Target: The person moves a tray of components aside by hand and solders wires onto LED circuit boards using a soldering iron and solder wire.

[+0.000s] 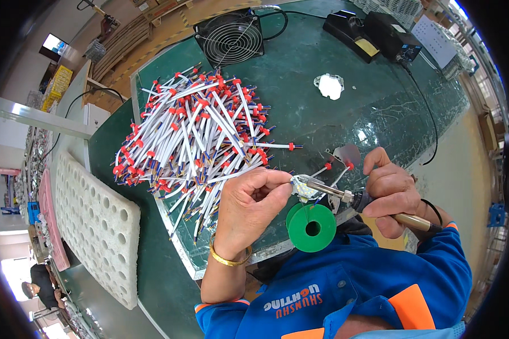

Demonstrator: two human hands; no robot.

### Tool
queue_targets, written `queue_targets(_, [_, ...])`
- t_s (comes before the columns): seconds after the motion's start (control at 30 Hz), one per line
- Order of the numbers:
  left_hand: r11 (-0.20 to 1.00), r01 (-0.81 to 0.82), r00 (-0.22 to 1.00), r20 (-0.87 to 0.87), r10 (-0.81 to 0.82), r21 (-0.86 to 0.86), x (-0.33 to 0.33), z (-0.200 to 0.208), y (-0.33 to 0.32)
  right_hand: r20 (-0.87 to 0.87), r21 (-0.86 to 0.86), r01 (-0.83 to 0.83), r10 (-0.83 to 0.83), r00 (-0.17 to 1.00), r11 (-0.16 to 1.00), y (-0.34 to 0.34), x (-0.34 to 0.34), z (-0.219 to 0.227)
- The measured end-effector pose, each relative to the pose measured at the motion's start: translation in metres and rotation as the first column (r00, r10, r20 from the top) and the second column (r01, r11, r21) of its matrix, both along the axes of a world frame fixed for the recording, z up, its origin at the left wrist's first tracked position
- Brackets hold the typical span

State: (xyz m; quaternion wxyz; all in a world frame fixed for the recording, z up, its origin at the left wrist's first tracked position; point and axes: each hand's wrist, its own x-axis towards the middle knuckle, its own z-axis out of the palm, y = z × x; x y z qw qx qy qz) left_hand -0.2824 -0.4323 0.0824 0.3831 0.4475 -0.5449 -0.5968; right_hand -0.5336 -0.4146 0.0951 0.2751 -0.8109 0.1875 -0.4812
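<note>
My right hand [391,195] is wrapped round the handle of a soldering iron [345,195], whose metal tip points left onto a small round circuit board [303,187]. At that board's left edge, my left hand [253,199] has thumb and forefinger pinched together; what lies between them is too small to make out. Just below the board sits a green spool [312,227] with a thin strand rising from it. Two white cables with red grommets [335,174] lie beside the board, and a round, dark, shiny disc [347,155] is behind them.
A big heap of white cables with red grommets [192,130] covers the table's left part. Behind stand a black fan [231,42], an iron holder [353,35] and a black control box [391,37]. A white perforated foam sheet [99,226] lies left. Another person [44,285] is far left.
</note>
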Motion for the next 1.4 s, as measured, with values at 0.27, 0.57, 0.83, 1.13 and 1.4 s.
queue_targets(0.27, [0.999, -0.04, 0.999, -0.036, 0.04, -0.008, 0.0, 0.001, 0.001, -0.012, -0.03, 0.011, -0.012, 1.0, 0.999, -0.002, 0.006, -0.001])
queue_targets(0.57, [0.999, -0.039, 0.998, -0.058, 0.038, -0.014, 0.0, 0.0, 0.002, -0.092, -0.137, 0.037, -0.05, 0.995, 0.99, -0.002, 0.006, -0.001])
queue_targets(0.83, [0.995, -0.084, 0.995, 0.053, 0.087, -0.06, -0.004, -0.006, 0.001, -0.203, -0.377, 0.028, -0.112, 0.973, 0.926, -0.004, 0.008, -0.004])
queue_targets(1.13, [0.992, -0.067, 0.996, -0.05, 0.073, 0.105, -0.005, -0.012, -0.004, -0.079, -0.188, 0.115, -0.132, 0.988, 0.975, -0.009, 0.009, 0.003])
queue_targets(1.4, [0.991, -0.057, 0.993, -0.099, 0.069, 0.119, -0.014, -0.01, -0.002, -0.19, -0.098, 0.335, -0.348, 0.918, 0.937, -0.017, 0.037, -0.015])
